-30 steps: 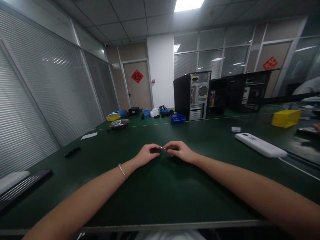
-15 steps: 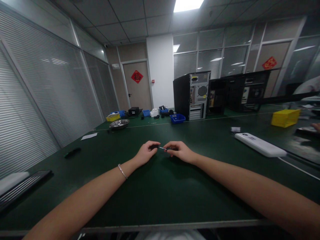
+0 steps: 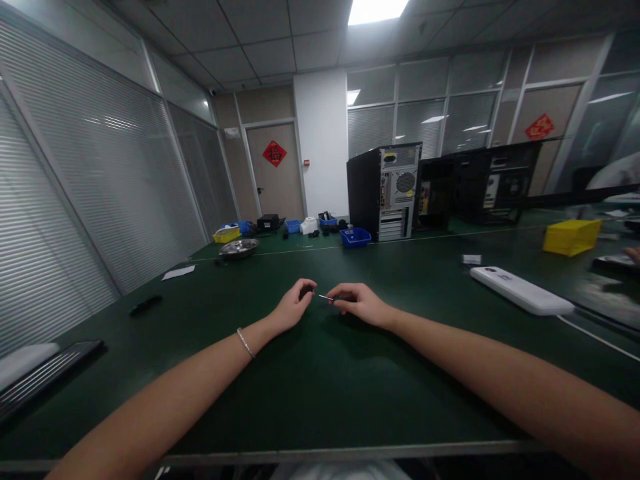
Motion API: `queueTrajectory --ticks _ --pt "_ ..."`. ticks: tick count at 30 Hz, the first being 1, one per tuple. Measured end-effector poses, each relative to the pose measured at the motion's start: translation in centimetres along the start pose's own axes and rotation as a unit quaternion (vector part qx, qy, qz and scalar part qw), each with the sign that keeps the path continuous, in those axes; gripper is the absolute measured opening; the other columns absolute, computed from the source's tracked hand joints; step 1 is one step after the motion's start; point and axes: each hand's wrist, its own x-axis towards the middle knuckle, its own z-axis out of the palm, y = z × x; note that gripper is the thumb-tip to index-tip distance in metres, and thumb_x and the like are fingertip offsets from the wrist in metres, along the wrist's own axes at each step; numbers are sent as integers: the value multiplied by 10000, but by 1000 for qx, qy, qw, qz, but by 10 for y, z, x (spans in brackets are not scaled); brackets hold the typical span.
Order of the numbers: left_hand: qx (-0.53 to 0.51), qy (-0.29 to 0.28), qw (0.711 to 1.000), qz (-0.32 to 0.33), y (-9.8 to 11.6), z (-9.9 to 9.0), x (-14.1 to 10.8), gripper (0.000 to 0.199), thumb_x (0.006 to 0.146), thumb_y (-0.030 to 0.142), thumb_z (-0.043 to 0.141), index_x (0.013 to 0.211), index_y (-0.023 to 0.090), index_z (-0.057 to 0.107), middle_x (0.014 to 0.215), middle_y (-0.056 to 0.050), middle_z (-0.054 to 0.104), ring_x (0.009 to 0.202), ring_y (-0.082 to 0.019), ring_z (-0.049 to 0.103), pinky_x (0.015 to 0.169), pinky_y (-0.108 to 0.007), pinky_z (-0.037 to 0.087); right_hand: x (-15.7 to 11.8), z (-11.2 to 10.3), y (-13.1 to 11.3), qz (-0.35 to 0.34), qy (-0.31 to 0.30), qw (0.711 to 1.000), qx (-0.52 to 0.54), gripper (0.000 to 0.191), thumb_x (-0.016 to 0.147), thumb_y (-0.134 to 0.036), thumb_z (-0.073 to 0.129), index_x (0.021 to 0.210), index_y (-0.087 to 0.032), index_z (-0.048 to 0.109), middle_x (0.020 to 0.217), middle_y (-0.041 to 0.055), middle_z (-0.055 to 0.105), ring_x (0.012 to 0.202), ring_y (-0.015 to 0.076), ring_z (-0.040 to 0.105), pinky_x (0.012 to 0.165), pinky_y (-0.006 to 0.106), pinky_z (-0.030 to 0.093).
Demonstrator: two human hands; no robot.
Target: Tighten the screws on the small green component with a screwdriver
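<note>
Green table (image 3: 320, 393), beneath thin rod (image 3: 325, 297). Left of rod: left hand (image 3: 291, 308), fingers curled, contents cannot be told. Rod: between hands, long axis left-to-right. Right of rod: right hand (image 3: 361, 303), nearer, pinching its right end.

Passage ahead over green tabletop (image 3: 295, 267); computer tower (image 3: 385, 193) beyond; white box (image 3: 520, 290) bars right

Table (image 3: 340, 393) is super dark green, stick (image 3: 325, 297) is silvery, box (image 3: 573, 239) bright yellow, tray (image 3: 355, 240) deep blue, door sign (image 3: 275, 153) red with black writing, blinds (image 3: 105, 180) striped grey.
</note>
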Motion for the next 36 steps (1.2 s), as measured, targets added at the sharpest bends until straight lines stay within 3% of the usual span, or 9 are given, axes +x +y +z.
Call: queueTrajectory --ticks 9,16,20,23,27,33,36 --pt "69 -23 997 1 7 -3 -1 271 761 160 430 974 173 597 850 -28 570 852 -189 508 783 -304 391 -1 -2 3 -8 -14 1000 -5 300 789 -321 561 1031 -148 606 902 54 617 703 136 569 615 265 477" --pt "51 -52 997 -2 2 -6 0 374 714 110 451 1060 193 568 936 -39 549 876 -183 498 814 -309 387 -1 -1 0 -5 -14 1000 -10 288 794 -309 555 1029 -149 601 897 53 614 704 139 564 617 271 477" --pt "-30 -31 998 -43 -6 -6 4 361 772 154 429 1115 186 537 947 -44 530 822 -158 519 794 -306 414 -2 -2 -1 -14 -4 999 -30 266 805 -291 539 1029 -156 588 959 62 606 760 157 570 657 290 475" --pt "-126 -10 990 -60 -13 -4 7 315 834 217 418 1130 164 511 884 -43 524 787 -141 538 790 -313 440 1 -2 -1 -56 55 993 -92 231 796 -246 546 1011 -167 577 955 53 600 832 170 554 728 300 447" --pt "-253 17 965 -66 -15 -3 10 231 841 252 478 1039 138 513 869 -58 541 788 -142 577 807 -343 460 11 4 0 -95 120 969 -193 143 764 -216 571 899 -169 582 858 37 595 792 167 538 710 286 419" --pt "-312 32 948 -61 -13 -6 9 233 820 282 540 1003 142 510 1026 -120 582 897 -177 588 841 -377 445 14 23 -2 -97 -3 955 -282 248 766 -285 585 1002 -213 608 950 45 621 836 184 560 720 285 413" --pt "-303 29 951 -50 -16 -7 10 243 794 261 578 1005 143 563 1029 -102 591 917 -167 573 858 -346 425 19 28 -5 -86 -21 939 -331 272 757 -370 592 980 -218 630 973 58 609 867 205 562 723 295 415"
